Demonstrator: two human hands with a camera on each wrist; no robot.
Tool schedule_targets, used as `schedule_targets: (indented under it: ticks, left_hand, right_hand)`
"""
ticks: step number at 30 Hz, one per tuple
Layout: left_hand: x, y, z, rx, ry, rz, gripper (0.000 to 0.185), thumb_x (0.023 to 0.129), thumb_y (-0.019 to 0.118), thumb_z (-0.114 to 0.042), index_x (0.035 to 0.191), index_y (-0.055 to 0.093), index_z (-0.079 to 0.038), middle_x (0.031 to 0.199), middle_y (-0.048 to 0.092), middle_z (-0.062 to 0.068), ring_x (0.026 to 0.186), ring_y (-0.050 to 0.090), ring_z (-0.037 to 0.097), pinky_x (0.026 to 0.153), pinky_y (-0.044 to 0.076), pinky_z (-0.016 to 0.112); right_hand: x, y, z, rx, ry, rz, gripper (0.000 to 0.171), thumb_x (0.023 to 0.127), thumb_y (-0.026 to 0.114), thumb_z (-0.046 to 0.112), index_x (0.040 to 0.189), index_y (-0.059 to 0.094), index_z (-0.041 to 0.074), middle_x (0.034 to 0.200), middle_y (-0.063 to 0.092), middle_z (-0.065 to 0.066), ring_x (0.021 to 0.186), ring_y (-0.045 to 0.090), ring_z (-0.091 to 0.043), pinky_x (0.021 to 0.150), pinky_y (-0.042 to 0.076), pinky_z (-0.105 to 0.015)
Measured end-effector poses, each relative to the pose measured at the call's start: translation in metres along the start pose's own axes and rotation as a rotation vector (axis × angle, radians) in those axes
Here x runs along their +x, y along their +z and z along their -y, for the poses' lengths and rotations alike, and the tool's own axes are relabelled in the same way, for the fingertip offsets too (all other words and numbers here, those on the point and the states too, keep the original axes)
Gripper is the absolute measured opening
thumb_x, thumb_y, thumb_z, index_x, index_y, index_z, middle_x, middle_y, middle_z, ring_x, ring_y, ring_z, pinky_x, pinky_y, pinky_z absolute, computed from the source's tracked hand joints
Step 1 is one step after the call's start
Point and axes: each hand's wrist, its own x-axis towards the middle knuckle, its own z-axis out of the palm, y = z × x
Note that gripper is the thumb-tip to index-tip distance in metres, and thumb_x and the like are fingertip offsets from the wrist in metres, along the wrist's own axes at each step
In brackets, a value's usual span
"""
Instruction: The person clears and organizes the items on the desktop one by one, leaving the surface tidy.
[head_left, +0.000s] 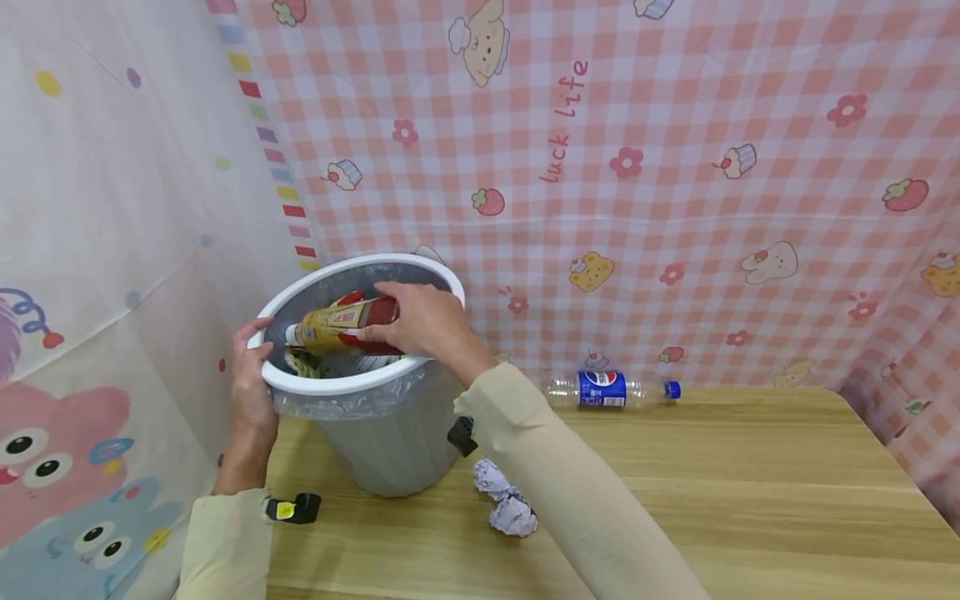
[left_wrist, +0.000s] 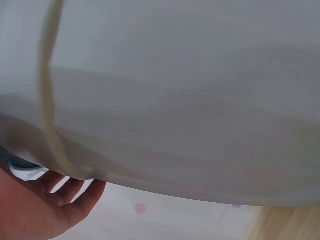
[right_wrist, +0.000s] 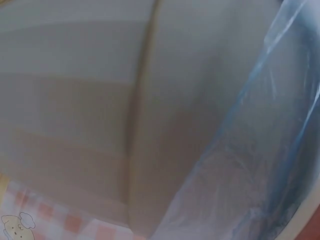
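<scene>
While my right hand (head_left: 420,321) curls round the red-and-tan labelled plastic bottle (head_left: 341,327), holding it sideways just over the mouth of the grey round bin with a white rim (head_left: 390,450), my left hand (head_left: 251,375) grips that rim at the near-left side. To do this well, I'd say keep the rim hand firm and lower the bottle inside before loosening the fingers. Plastic liner (head_left: 300,404) hangs under the rim. On the wooden table (head_left: 750,500): crumpled white paper (head_left: 508,500), clear blue-labelled bottle (head_left: 611,389) lying well apart.

Pepsi bottle (head_left: 611,389) — crumpled paper (head_left: 508,502)
</scene>
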Motion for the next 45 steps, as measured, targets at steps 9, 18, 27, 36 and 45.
schedule_targets:
  ticks: [9,18,27,36,45]
  left_hand:
    - [-0.0023,0.0009,-0.0006,0.042,-0.005,0.011,0.043,0.101,0.025,-0.02,0.141,0.04,-0.015,0.154,0.028,0.006,0.137,0.028,0.022,0.113,0.02,0.035]
    - [-0.002,0.0015,-0.0009,0.038,-0.007,0.02,0.045,0.101,0.025,-0.021,0.144,0.038,-0.015,0.155,0.028,0.006,0.137,0.029,0.022,0.113,0.021,0.037]
    - [-0.0026,0.0015,-0.0005,0.043,-0.017,0.023,0.045,0.102,0.024,-0.021,0.145,0.036,-0.015,0.155,0.028,0.005,0.136,0.029,0.023,0.113,0.023,0.039]
    - [-0.0032,0.0009,-0.0001,0.043,-0.021,0.024,0.044,0.102,0.025,-0.023,0.145,0.036,-0.017,0.155,0.028,0.004,0.135,0.029,0.023,0.114,0.024,0.041]
    - [-0.0034,0.0011,-0.0008,0.037,-0.022,0.028,0.045,0.102,0.025,-0.023,0.145,0.036,-0.017,0.155,0.028,0.004,0.135,0.03,0.023,0.113,0.025,0.041]
  right_hand:
    - [-0.0004,0.0011,-0.0019,0.019,-0.015,0.009,0.074,0.084,0.066,0.063,0.147,0.047,0.03,0.133,0.064,-0.001,0.1,0.065,-0.02,0.083,0.05,-0.037]
    - [-0.0007,0.0004,-0.0018,0.032,-0.007,0.002,0.074,0.085,0.063,0.065,0.148,0.047,0.029,0.136,0.062,-0.002,0.103,0.065,-0.022,0.084,0.051,-0.038]
    - [-0.0025,0.001,-0.0029,0.061,-0.012,-0.022,0.069,0.088,0.06,0.063,0.146,0.049,0.027,0.138,0.06,-0.001,0.108,0.064,-0.023,0.087,0.051,-0.04]
    - [-0.0015,0.0025,-0.0034,0.069,-0.01,-0.045,0.067,0.089,0.06,0.063,0.145,0.051,0.027,0.137,0.061,0.0,0.108,0.064,-0.023,0.087,0.051,-0.04]
    - [-0.0012,0.0024,-0.0043,0.125,-0.004,-0.07,0.068,0.09,0.06,0.061,0.148,0.046,0.029,0.126,0.067,0.001,0.109,0.063,-0.021,0.093,0.049,-0.043]
